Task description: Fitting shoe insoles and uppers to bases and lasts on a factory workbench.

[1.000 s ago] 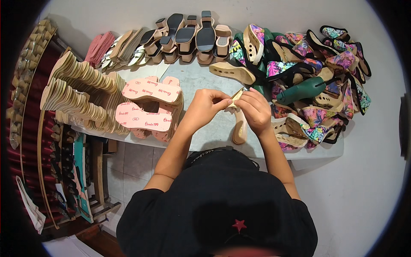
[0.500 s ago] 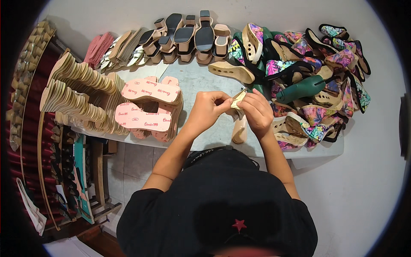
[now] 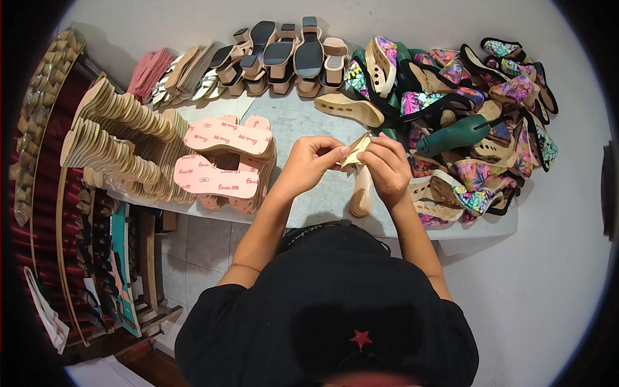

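Note:
A small pale yellow, folded piece of thin sheet material (image 3: 356, 151) is pinched between my hands above the table. My left hand (image 3: 313, 166) grips its left side with thumb and fingertips. From the right, my right hand (image 3: 387, 169) is closed on the other side, fingers curled over it. The piece's exact kind is not clear. Below it, a narrow beige sole-shaped item (image 3: 362, 193) lies on the table, its far end hidden by the piece and my hands.
Stacks of pink printed insoles (image 3: 227, 137) and pale sole pieces (image 3: 113, 151) stand to the left. Heeled soles (image 3: 278, 55) line the back. Floral wedge shoes (image 3: 477, 169) and a green shoe last (image 3: 453, 135) are heaped at the right. A lone beige wedge (image 3: 350, 109) lies beyond my hands.
The yellow piece has tilted and shows more of its surface, and my fingers have shifted slightly on it. The surrounding stacks and shoes have not moved.

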The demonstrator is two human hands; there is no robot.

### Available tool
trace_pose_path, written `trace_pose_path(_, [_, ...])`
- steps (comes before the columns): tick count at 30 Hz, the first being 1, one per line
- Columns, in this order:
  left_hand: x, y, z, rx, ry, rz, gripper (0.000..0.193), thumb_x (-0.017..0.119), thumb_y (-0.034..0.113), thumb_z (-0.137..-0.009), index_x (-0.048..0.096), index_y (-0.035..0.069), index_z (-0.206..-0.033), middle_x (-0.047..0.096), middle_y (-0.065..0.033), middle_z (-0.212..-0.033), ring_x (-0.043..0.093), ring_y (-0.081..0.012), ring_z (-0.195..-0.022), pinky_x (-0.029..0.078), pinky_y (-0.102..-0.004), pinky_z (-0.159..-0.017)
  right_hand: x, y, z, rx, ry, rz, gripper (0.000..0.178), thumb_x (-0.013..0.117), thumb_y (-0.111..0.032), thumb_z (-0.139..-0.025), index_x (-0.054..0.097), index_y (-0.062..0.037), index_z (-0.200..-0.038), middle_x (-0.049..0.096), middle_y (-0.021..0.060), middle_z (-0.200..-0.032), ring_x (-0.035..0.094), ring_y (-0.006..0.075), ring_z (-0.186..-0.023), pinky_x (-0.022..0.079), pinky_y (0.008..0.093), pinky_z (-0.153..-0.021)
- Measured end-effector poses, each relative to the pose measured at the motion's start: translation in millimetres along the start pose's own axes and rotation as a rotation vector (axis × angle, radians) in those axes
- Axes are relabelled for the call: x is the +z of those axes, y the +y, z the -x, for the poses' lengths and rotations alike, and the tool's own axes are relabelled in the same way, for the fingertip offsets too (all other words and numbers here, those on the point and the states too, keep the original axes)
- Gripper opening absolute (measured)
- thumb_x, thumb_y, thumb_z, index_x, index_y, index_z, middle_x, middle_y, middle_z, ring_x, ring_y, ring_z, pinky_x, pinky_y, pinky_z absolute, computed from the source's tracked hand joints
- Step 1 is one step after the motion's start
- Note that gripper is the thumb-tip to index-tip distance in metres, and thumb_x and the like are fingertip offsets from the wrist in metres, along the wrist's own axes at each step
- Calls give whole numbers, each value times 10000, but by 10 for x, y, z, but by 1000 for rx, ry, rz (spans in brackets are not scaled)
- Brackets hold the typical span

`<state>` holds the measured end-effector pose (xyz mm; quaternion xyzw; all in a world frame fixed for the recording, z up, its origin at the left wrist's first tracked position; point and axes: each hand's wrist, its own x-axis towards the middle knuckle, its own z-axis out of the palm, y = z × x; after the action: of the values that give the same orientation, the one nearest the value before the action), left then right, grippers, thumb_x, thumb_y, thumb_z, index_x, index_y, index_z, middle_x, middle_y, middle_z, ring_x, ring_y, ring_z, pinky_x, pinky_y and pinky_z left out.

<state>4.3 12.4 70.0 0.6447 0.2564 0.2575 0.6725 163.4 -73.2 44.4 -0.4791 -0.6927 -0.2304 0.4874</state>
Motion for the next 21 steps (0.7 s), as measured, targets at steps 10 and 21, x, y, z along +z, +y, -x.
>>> trace_pose_path(10, [144, -102, -62, 78, 86, 63, 200, 581, 160, -868, 622, -35, -853, 593, -14, -724, 508, -50, -665, 408, -199, -595, 20, -65, 4, -9, 95, 96, 200, 647, -20, -622, 647, -55, -819, 611, 63, -840, 577, 251, -868, 508, 402, -803])
trace_pose_path(21, [-148, -173, -250, 250, 564, -43, 222, 506, 170, -908, 553, -26, -814, 579, -45, -679, 542, -84, -582, 436, -241, -513, -73, -99, -70, -74, 88, 94, 110, 635, -49, -652, 631, -60, -762, 642, 52, -898, 589, 259, -957, 497, 330, -748])
